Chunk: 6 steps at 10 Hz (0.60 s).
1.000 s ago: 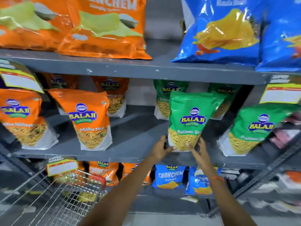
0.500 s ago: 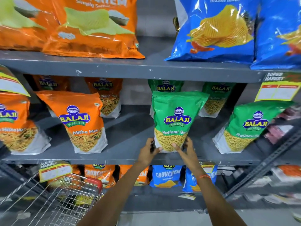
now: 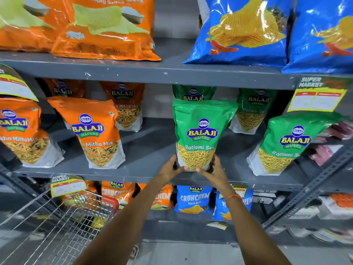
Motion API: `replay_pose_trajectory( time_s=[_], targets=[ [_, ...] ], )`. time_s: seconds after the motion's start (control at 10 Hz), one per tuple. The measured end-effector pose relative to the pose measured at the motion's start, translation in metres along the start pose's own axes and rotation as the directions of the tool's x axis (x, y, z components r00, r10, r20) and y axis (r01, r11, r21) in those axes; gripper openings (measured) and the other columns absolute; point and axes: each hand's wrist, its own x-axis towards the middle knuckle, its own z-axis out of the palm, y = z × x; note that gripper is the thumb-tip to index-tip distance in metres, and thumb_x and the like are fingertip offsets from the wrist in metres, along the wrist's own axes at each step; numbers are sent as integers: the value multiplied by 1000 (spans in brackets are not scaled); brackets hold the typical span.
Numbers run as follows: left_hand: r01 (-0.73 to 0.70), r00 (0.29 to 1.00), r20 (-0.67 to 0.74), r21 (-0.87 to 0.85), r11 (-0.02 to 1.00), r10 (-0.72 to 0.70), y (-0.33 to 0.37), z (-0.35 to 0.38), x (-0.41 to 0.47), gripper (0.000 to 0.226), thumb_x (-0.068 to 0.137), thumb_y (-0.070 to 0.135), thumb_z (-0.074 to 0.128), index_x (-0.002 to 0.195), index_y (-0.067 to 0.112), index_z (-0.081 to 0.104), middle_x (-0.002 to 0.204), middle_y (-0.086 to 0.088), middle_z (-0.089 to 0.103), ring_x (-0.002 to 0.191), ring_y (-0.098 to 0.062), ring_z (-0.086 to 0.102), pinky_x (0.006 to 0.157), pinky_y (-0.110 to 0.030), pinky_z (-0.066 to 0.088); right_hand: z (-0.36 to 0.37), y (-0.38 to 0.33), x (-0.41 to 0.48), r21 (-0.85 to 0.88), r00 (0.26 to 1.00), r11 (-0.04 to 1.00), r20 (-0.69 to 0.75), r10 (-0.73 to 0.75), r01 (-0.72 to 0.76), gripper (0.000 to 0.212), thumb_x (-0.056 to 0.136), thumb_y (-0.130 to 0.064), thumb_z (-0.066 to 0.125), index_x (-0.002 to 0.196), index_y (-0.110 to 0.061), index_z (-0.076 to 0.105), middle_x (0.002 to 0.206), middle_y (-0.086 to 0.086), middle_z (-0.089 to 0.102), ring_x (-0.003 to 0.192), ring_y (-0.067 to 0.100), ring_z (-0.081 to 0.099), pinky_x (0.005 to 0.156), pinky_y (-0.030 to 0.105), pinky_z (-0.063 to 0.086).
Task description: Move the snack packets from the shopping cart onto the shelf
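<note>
Green Ratlami Sev packet (image 3: 200,134), upright on middle shelf (image 3: 149,159); left hand (image 3: 170,169) and right hand (image 3: 214,172) fingers grasping its base. Advice: seat flat, release gently.

Green packet (image 3: 200,134) base hidden behind fingers (image 3: 172,165). Rear green packet (image 3: 193,92) mostly occluded. Cart (image 3: 57,226) cropped at 7 o'clock. Price tag (image 3: 317,96) text unreadable.
</note>
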Motion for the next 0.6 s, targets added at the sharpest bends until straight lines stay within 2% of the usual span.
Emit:
replay_pose_trajectory(
  time_s=[0.1,0.3,0.4,0.5,0.6],
  targets=[
    [40,999,2,-27,999,-40,3,1,-2,59,86,15,64,137,9,35,140,-14,50,128,-31,46,110,-50,37,0,1,0,-40,1000,999,-28,1,-2,80,72,-26,80,134,-22,29,139,10,50,127,29,48,107,46,41],
    [55,998,38,-13,998,-54,8,-3,-4,60,86,16,64,138,8,34,140,-15,50,129,-31,46,110,-50,37,2,-1,0,-45,998,999,-59,26,-29,79,71,-20,81,132,-17,31,138,12,51,126,31,49,106,49,43],
    [70,997,39,-3,998,-69,13,-5,-8,64,85,18,65,139,8,31,143,-15,46,131,-31,43,110,-50,37,-2,-8,-1,-99,997,993,-35,62,-65,83,71,-24,81,135,-16,28,141,12,48,128,31,47,108,50,41],
    [54,995,76,91,994,-61,21,-10,-18,76,85,22,65,144,10,20,150,-14,36,135,-31,38,111,-47,36,-1,-18,-7,-373,994,921,-35,104,-110,96,65,-40,83,137,-9,28,143,16,42,133,35,39,111,52,36],
    [46,999,-8,359,932,-46,30,-20,-27,73,89,25,59,146,9,17,154,-15,28,133,-34,40,107,-42,37,-1,-51,-15,-748,976,627,-157,154,-219,84,72,-49,71,136,-5,37,144,24,37,136,40,32,112,48,30]
  ],
)
